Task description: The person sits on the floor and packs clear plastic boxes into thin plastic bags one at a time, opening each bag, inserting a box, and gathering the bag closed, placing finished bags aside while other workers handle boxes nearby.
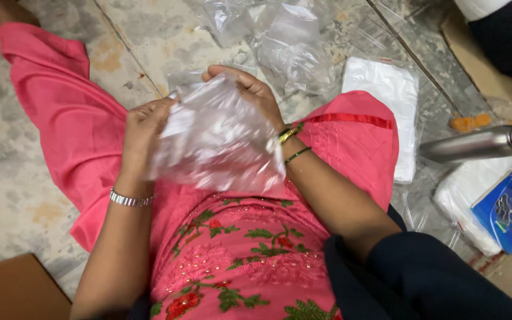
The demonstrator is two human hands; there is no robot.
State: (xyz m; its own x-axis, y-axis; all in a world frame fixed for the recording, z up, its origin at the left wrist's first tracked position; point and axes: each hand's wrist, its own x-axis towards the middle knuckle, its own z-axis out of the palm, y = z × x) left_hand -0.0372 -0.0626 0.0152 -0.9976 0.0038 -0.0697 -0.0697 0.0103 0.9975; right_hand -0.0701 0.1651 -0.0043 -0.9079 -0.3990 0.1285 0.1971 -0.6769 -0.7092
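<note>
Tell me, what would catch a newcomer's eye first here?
Both hands, the left hand and the right hand, grip a crumpled clear plastic bag over a bright pink embroidered lap. More clear bags lie on the stone floor beyond, beside a white stack at right.

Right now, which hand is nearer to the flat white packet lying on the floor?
Right. The right hand holds the far edge of the clear plastic bag, on the side toward the white packet. The left hand grips the bag's opposite edge, farther off.
</note>
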